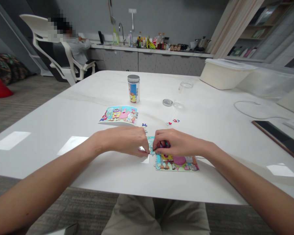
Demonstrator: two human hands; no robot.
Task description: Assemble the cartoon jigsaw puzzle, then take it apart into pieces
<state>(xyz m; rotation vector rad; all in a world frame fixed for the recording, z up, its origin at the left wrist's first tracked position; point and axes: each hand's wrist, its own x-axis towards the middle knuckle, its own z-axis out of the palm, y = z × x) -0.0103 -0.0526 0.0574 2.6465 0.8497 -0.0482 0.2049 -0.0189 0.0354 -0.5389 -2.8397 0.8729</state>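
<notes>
Left hand (127, 141): fingers pinched narrow at the jigsaw puzzle (177, 164)'s upper left edge; any piece between them hidden; right hand (177, 143): fingers curled, tips on the same corner; puzzle flat near the table (63, 111)'s front edge; loose pieces (172, 122) just beyond; reference picture (119, 115), lidded jar (133, 88) farther back.

Partly assembled jigsaw puzzle (176, 164), bright cartoon print, lies flat near front edge of white table (63, 124). Lower strip joined and in view; upper left part covered. Few loose pieces (176, 120) scattered flat just beyond.
</notes>
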